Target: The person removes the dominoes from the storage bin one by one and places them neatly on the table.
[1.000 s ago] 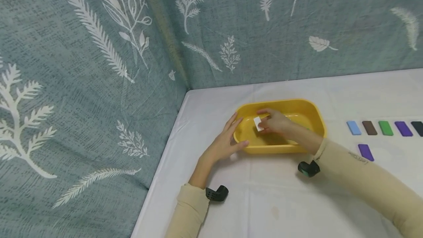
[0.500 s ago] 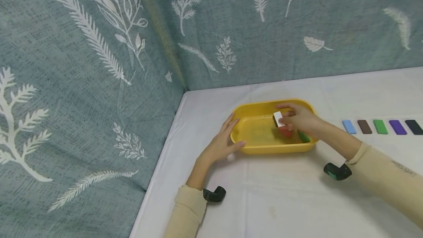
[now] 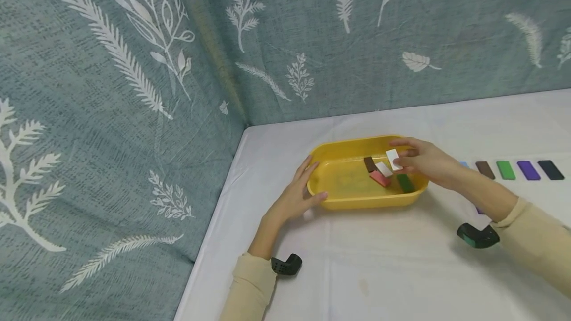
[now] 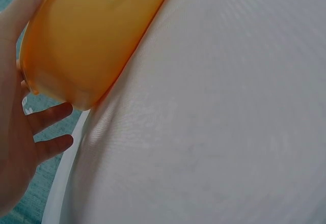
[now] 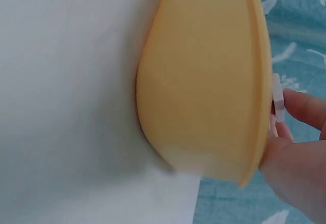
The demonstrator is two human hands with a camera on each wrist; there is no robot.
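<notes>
A yellow plastic tray (image 3: 343, 203) stands on the white-covered table. My left hand (image 3: 292, 197) rests spread against its left end, thumb at the near rim and the other fingers along the end; in the left wrist view those fingers (image 4: 51, 117) look fairly straight. Over the tray's right part, my right hand (image 3: 428, 162) pinches a small white tile (image 3: 393, 159) between thumb and fingers. The right wrist view shows this tile edge-on above the rim. Inside the tray lie a brown tile (image 3: 370, 164), another white tile (image 3: 383, 169), a red tile (image 3: 380, 179) and a green tile (image 3: 405, 183).
Right of the tray, a row on the table holds a brown tile (image 3: 485, 170), a green tile (image 3: 506, 170), a purple tile (image 3: 529, 170) and a black tile (image 3: 550, 170). The right forearm partly covers a light blue tile and a nearer purple one. A patterned curtain (image 3: 312, 38) hangs behind.
My right hand has moved from the tray's left part to its right side, carrying the white tile. Several tiles inside the tray have come into sight. My left hand stays at the left end.
</notes>
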